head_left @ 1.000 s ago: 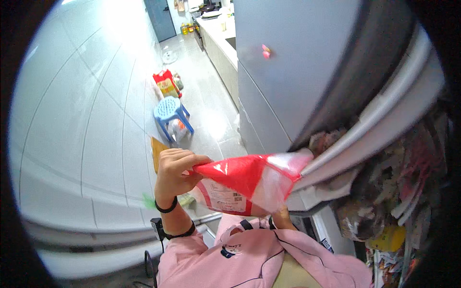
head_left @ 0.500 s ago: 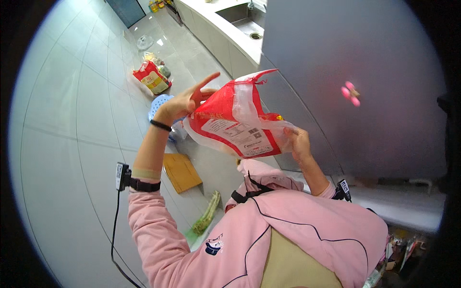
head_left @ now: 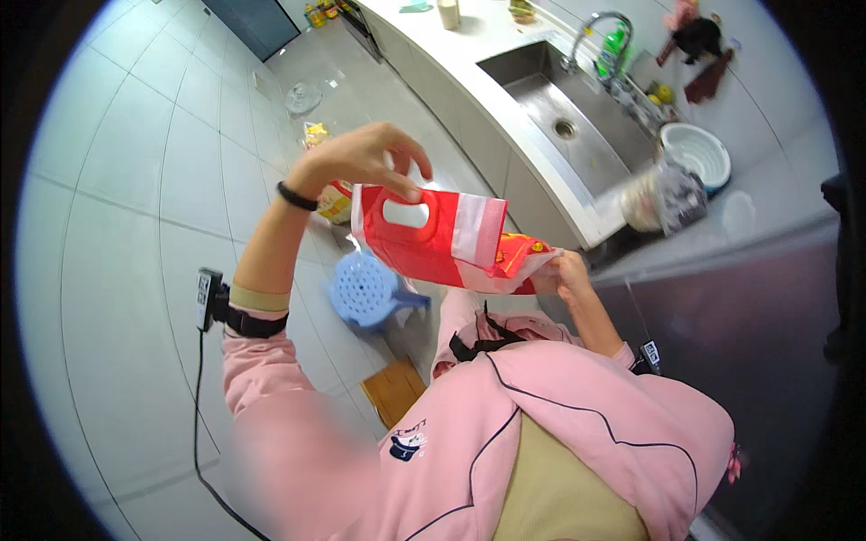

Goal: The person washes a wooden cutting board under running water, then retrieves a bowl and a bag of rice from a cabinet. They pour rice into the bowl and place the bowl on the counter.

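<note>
A limp red and white plastic bag [head_left: 410, 242] with an oval handle slot hangs stretched between my two hands, in front of my body. My left hand [head_left: 365, 160] is at its upper left edge beside the slot, with curled fingers and the thumb against the plastic. Gathered in my right hand [head_left: 570, 275] is the bag's right end, the fingers closed round it. The bag looks flat; its inside is hidden.
To the right ahead is a counter [head_left: 469, 77] with a steel sink [head_left: 577, 117], a faucet [head_left: 622, 41], a white basin [head_left: 699, 153] and a clear plastic bag [head_left: 663, 198]. A blue stool [head_left: 363, 288] and a wooden board [head_left: 393, 394] are on the floor at left.
The view has swung toward the sink. The bag has turned, so its handle slot now shows instead of the printed panel. My left hand has gone from spread fingers to the bag's edge.
</note>
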The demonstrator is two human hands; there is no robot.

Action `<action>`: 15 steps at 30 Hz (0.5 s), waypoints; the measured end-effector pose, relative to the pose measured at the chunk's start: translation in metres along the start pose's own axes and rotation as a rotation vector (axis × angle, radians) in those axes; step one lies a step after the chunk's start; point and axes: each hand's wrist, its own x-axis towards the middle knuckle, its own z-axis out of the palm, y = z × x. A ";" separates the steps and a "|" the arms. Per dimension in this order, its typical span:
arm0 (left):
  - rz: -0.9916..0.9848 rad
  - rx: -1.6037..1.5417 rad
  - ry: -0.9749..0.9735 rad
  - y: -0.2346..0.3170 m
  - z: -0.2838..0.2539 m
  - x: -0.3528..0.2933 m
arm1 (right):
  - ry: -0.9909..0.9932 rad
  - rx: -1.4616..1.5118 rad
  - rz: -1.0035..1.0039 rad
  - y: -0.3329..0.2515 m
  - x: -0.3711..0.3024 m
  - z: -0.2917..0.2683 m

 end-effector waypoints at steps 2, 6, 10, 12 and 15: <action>0.178 0.056 -0.106 0.033 0.014 0.015 | -0.083 0.073 -0.091 -0.004 -0.003 -0.014; 0.313 -0.174 0.064 0.079 0.039 0.010 | -0.013 -0.011 -0.078 -0.022 -0.016 -0.049; 0.101 -0.189 0.296 0.102 0.027 0.015 | -0.147 0.037 -0.281 -0.035 -0.007 -0.070; 0.216 -0.165 0.390 0.112 0.044 0.014 | -0.088 -0.009 -0.237 -0.031 -0.010 -0.085; 0.352 -0.144 0.431 0.134 0.062 -0.001 | -0.019 -0.169 -0.356 -0.026 -0.010 -0.110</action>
